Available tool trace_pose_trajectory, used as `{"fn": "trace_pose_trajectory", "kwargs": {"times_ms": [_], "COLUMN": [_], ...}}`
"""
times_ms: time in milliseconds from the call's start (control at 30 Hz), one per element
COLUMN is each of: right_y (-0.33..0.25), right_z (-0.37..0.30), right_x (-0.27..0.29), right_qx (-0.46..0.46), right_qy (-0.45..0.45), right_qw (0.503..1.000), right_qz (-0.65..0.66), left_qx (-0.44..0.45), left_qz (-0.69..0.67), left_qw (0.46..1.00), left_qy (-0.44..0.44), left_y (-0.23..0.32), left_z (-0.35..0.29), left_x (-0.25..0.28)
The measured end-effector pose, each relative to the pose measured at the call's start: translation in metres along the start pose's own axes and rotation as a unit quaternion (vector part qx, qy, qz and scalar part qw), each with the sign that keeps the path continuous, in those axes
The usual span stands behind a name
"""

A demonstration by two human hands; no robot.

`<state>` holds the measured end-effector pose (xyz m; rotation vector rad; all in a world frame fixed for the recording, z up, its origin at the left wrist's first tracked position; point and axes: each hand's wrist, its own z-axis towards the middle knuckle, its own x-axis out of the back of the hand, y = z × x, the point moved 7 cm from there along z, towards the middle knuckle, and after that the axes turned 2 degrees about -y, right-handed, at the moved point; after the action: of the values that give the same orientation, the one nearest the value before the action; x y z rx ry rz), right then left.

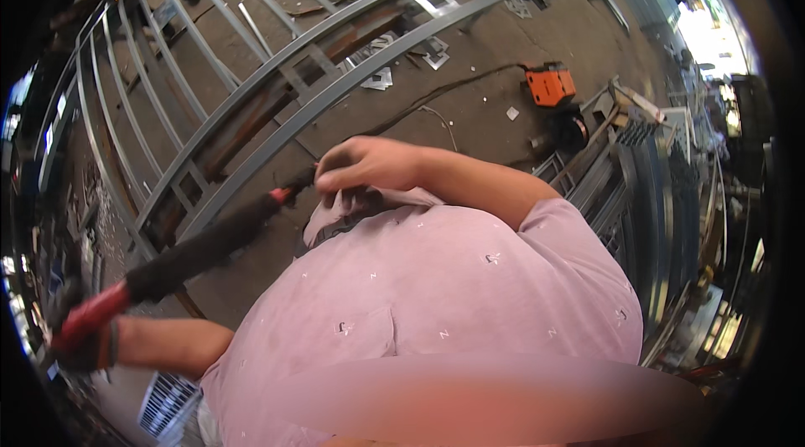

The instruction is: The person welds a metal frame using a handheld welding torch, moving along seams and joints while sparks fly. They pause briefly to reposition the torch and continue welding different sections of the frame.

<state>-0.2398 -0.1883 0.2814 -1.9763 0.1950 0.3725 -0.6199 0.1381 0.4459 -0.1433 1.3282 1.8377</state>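
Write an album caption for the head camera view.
Beside a barred metal frame, the left hand grips a long red-and-black tool, the right hand near the pink shirt.

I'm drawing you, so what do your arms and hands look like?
The right sleeve is short and pale pink. The left hand is blurry but seems to wear a dark glove with a brownish band at the wrist. The right hand wears no glove.

Small letters (342,329) on pink shirt (457,292)
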Motion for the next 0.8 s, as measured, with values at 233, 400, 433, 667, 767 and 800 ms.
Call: {"fn": "trace_pose_trajectory", "kwargs": {"times_ms": [233, 400, 433, 667, 767, 800], "right_y": [-0.078, -0.161, -0.163, -0.217, -0.239, -0.251], "right_z": [-0.009, 0.004, 0.004, -0.041, -0.048, -0.062], "right_x": [0.054, 0.039, 0.048, 0.136, 0.192, 0.214], "right_qx": [0.178, 0.345, 0.348, 0.364, 0.319, 0.287], "right_qy": [0.112, 0.127, 0.139, 0.288, 0.200, 0.180], "right_qw": [0.971, 0.878, 0.871, 0.868, 0.914, 0.932], "right_qz": [-0.111, -0.307, -0.317, -0.179, -0.152, -0.131], "left_qx": [0.180, 0.241, 0.268, 0.163, 0.222, 0.174], "left_qz": [-0.014, 0.055, -0.027, 0.256, 0.150, 0.186], "left_qw": [0.980, 0.931, 0.934, 0.876, 0.880, 0.879], "left_qy": [-0.085, -0.268, -0.234, -0.376, -0.394, -0.404], "left_y": [-0.250, -0.316, -0.322, -0.376, -0.411, -0.416], "left_z": [-0.059, -0.080, -0.079, -0.050, -0.037, -0.033], "left_x": [-0.115, -0.244, -0.268, -0.390, -0.419, -0.426]}}
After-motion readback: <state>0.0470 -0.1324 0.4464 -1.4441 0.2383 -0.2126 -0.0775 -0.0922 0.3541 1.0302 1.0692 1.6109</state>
